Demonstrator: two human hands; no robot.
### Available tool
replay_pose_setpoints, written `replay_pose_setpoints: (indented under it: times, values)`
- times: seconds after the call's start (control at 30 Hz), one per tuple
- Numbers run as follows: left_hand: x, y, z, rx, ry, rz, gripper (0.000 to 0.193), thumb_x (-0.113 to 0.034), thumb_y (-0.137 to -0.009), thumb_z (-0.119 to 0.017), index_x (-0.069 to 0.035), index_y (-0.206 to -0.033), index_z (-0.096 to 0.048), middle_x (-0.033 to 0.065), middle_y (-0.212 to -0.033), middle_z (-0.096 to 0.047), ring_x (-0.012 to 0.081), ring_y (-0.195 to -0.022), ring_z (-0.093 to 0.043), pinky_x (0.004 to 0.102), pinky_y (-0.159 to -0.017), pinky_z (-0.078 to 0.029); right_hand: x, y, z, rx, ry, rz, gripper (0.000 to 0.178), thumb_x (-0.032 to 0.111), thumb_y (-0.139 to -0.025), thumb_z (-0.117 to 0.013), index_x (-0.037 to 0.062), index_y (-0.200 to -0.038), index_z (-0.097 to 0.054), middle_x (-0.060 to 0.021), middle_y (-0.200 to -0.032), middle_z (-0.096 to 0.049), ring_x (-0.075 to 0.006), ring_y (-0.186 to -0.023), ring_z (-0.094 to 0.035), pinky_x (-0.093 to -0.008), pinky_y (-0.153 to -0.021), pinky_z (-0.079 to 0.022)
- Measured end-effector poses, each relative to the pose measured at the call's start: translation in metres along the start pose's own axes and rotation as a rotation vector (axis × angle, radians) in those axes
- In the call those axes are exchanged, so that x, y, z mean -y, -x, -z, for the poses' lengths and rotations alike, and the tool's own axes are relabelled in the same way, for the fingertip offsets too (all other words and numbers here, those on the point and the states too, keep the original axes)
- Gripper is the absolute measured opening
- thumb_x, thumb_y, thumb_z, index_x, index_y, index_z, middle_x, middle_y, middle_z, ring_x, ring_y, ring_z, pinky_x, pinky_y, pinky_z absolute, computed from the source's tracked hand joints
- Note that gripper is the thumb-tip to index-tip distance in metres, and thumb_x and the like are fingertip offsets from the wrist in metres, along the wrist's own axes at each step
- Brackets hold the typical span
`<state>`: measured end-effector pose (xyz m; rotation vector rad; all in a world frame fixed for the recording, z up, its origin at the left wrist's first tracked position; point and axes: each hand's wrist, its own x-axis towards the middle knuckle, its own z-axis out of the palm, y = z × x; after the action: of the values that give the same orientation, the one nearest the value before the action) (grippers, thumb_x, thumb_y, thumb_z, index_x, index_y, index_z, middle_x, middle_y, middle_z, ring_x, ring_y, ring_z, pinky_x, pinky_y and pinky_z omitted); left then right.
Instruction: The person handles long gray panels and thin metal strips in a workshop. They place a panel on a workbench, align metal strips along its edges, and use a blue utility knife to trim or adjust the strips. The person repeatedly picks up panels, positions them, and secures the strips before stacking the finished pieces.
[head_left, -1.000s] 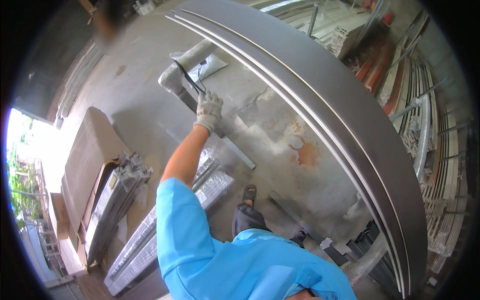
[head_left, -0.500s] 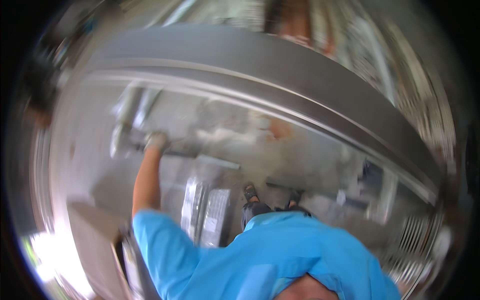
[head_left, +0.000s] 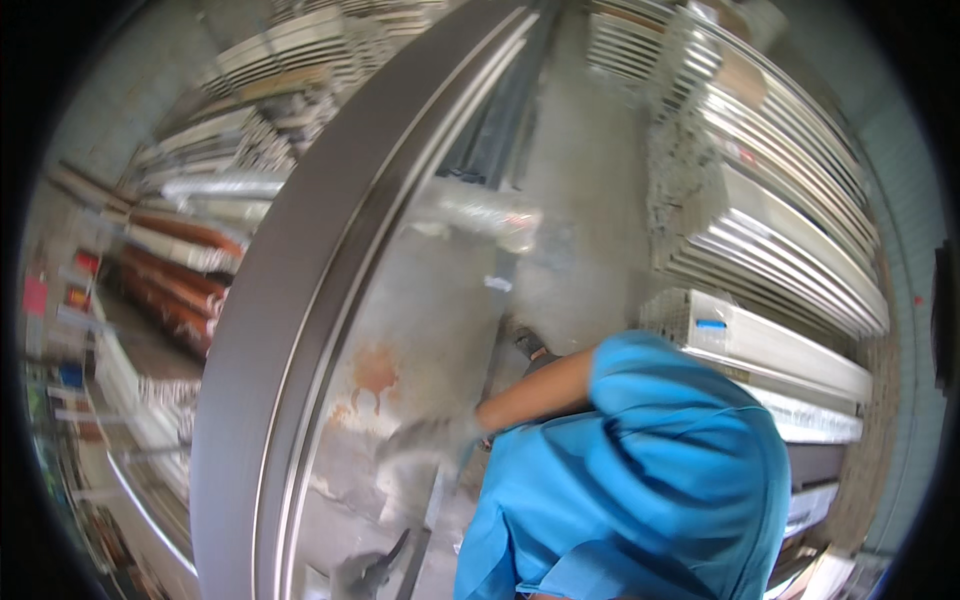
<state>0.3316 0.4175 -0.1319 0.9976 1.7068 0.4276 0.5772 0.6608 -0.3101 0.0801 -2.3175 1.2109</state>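
Note:
My right hand (head_left: 428,445), in a pale glove, reaches across in front of my blue shirt. Motion smears its fingers, and whether it holds anything does not show. Beside it, to the left, runs a long grey-brown metal beam (head_left: 285,290) with grooved edges; a gap separates the hand from it. At the lower edge is my gloved left hand (head_left: 358,578), cut off by the frame. A dark, thin, curved piece (head_left: 398,546) sticks out from it, too blurred to name.
Stacks of long white profiles (head_left: 790,250) stand along the right side. More profiles (head_left: 265,140) and reddish-brown lengths (head_left: 170,285) lie beyond the beam. On the concrete floor are a plastic-wrapped bundle (head_left: 490,212), a rust-coloured stain (head_left: 374,370) and dark bars (head_left: 490,140).
The view has swung right, so the beam now runs steeply up the left side. My right arm has come into view. My left hand, formerly stretched out left, now shows at the lower edge.

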Motion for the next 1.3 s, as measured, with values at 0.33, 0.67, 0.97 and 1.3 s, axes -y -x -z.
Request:
replay_pose_setpoints:
  times: [0.33, 0.67, 0.97, 1.3]
  values:
    - [-0.110, -0.078, -0.089, -0.397, 0.118, -0.076, 0.059, -0.039, -0.083, -0.072, 0.003, -0.123, -0.060, 0.0199, -0.111, -0.060, 0.0231, -0.097, -0.061, 0.0376, -0.086, -0.049, -0.052, 0.112, 0.119, 0.786, -0.194, -0.677, 0.100, 0.057, -0.073, -0.079, 0.0187, -0.154, -0.035, -0.0198, -0.143, -0.052, -0.0375, -0.131, -0.050, -0.0452, -0.111, -0.039]
    - [-0.184, -0.114, -0.106, -0.190, 0.022, 0.052, 0.016, -0.002, -0.083, -0.077, 0.003, -0.098, -0.073, 0.0047, -0.076, -0.065, 0.0103, -0.069, -0.061, 0.0259, -0.063, -0.049, 0.042, 0.025, 0.126, 0.249, -0.657, 0.181, 0.112, 0.032, -0.064, -0.093, 0.0131, -0.157, -0.034, -0.0150, -0.154, -0.043, -0.0347, -0.141, -0.041, -0.0407, -0.116, -0.035]
    - [-0.134, -0.003, 0.001, -1.004, -0.086, -0.436, 0.029, -0.026, -0.101, -0.061, 0.001, -0.109, -0.068, 0.0005, -0.074, -0.055, 0.0102, -0.066, -0.051, 0.0243, -0.063, -0.042, 0.017, 0.162, 0.249, 0.267, -0.398, -0.830, 0.046, 0.042, -0.094, -0.067, 0.0050, -0.122, -0.066, -0.0081, -0.096, -0.066, -0.0187, -0.081, -0.061, -0.0350, -0.073, -0.050]
    - [-0.181, -0.125, -0.042, -1.042, -0.845, -0.661, 0.072, -0.010, -0.081, -0.079, -0.005, -0.146, -0.049, 0.0144, -0.141, -0.058, 0.0326, -0.132, -0.054, 0.0440, -0.113, -0.040, 0.113, 0.157, 0.285, 0.000, 0.118, -0.834, 0.035, 0.035, -0.093, -0.068, 0.0149, -0.121, -0.069, -0.0145, -0.098, -0.071, -0.0276, -0.090, -0.069, -0.0437, -0.080, -0.053]
